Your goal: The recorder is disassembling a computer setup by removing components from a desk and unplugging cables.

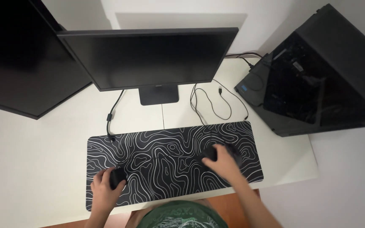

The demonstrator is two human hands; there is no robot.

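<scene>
A long black desk mat (165, 156) with white wavy lines lies on the white desk (34, 164). My left hand (104, 188) rests at the mat's front left, fingers curled around a small black object (117, 177). My right hand (221, 162) is on the mat's right part, closed over a black mouse-like device (233, 154). Both objects are partly hidden by my fingers.
A dark monitor (153, 55) on a stand is behind the mat, and a second dark screen (17, 63) is at the far left. A black glass-sided computer case (317, 76) stands at the right. Loose black cables (216, 101) trail between monitor and case.
</scene>
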